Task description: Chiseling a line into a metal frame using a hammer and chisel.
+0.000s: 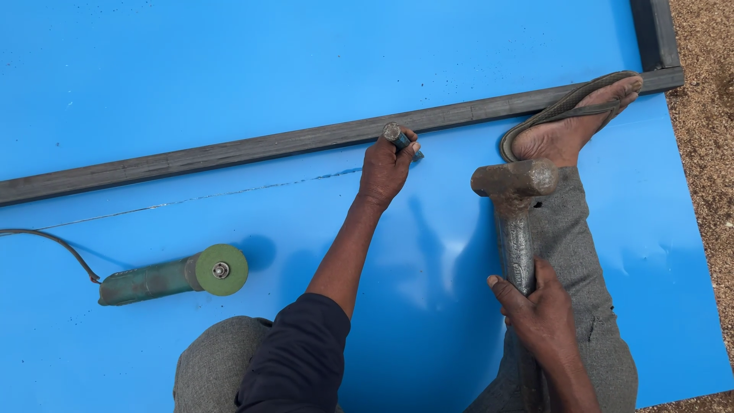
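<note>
Chisel (399, 140) gripped in left hand (386, 170), hammer (516, 222) in right (541, 313), over blue sheet (229, 69) outdoors.

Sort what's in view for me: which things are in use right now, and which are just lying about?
In use:
- chisel, gripped in the left hand, tip on the blue sheet
- hammer, held in the right hand
- scored line across the sheet

Lying about:
- green angle grinder with its cable
- dark metal bar, under the sandalled foot
</note>
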